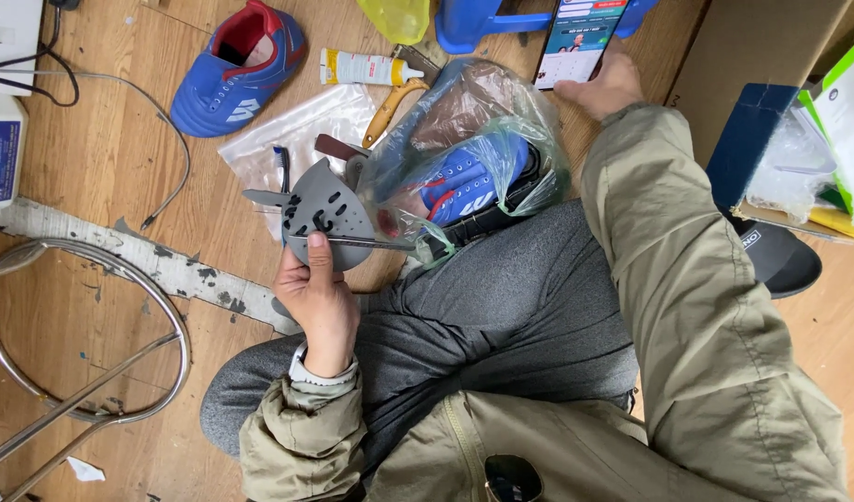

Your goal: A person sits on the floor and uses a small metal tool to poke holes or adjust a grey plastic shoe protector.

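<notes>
on the lap, a shoe waits

over the wood floor [101,158], a grey shoe-shaped metal stand [323,216] and a thin metal tool [362,243] are gripped tight by the left hand [320,297]. a phone [580,37] is held by the right hand [605,85]. a blue shoe [464,181] is still kept in its plastic bag [478,116] on the lap. no work is seen on it yet. another blue shoe [236,70] and a glue tube [366,68] are left nearby.

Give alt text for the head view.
Seated person's left hand holds a grey shoe sole piece and thin metal tool; right hand holds a smartphone. A bagged blue shoe rests on their lap.
</notes>
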